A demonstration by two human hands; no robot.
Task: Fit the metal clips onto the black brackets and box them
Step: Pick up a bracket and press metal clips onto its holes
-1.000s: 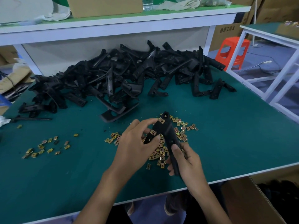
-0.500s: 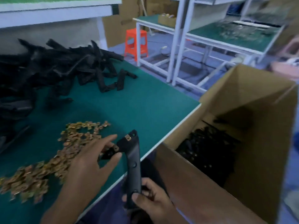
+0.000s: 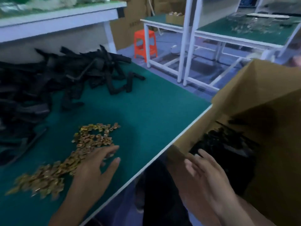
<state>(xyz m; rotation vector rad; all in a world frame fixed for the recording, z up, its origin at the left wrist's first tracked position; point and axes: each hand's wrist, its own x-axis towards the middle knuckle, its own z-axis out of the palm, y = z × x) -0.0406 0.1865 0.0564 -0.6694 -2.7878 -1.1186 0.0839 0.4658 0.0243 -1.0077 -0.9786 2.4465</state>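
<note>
A heap of black brackets covers the far left of the green table. Gold metal clips lie scattered in front of it. My left hand hovers with spread fingers at the near edge of the clips and holds nothing. My right hand is open and empty at the near rim of the cardboard box, which stands to the right of the table. Black brackets are piled inside the box.
An orange stool stands on the floor beyond the table. White-framed workbenches with green tops fill the back right. A white shelf runs above the bracket heap. The table's white front edge runs diagonally between my hands.
The bracket that both hands held is gone from them. My right hand has moved to the box rim and opened. My left hand has gone back over the clips.
</note>
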